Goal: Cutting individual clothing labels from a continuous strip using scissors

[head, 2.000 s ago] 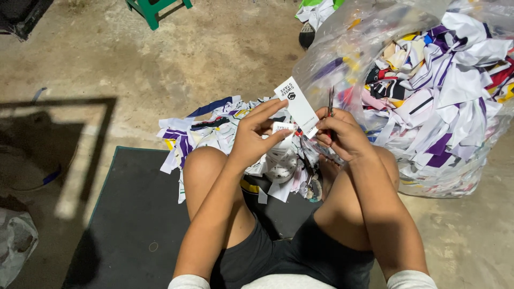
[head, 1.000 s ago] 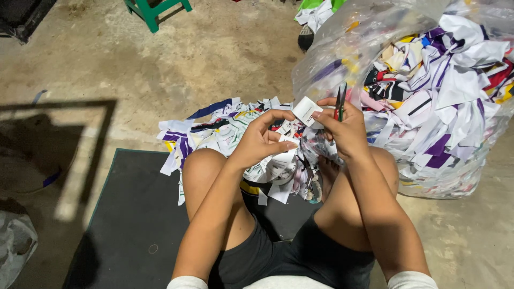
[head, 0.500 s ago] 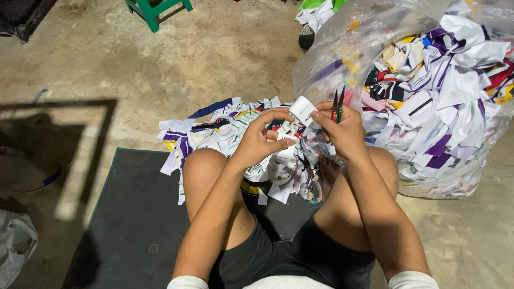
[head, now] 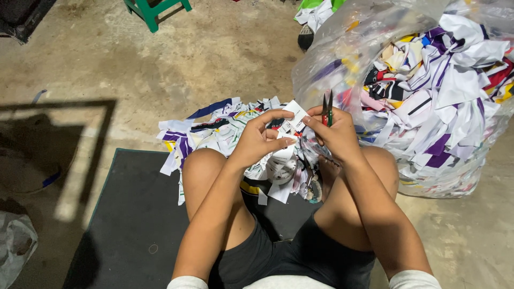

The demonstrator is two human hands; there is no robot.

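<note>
At the far left, a crumpled clear bag [head: 15, 243] is seen on the concrete floor [head: 225, 59], and a dark mat [head: 134, 214] is spread under the seated person. A green stool [head: 155, 8] is placed at the top edge. A heap of white, purple and yellow fabric scraps [head: 214, 128] is piled in front of the knees. A small white tag [head: 293, 119] is pinched by the curled fingers of the left hand [head: 259, 140], just above the heap. Small snips [head: 326, 107] are gripped in the closed right hand [head: 337, 136], blades pointing up, just beside the tag. At the right, a large clear plastic bag [head: 342, 48] is stuffed with more scraps.
</note>
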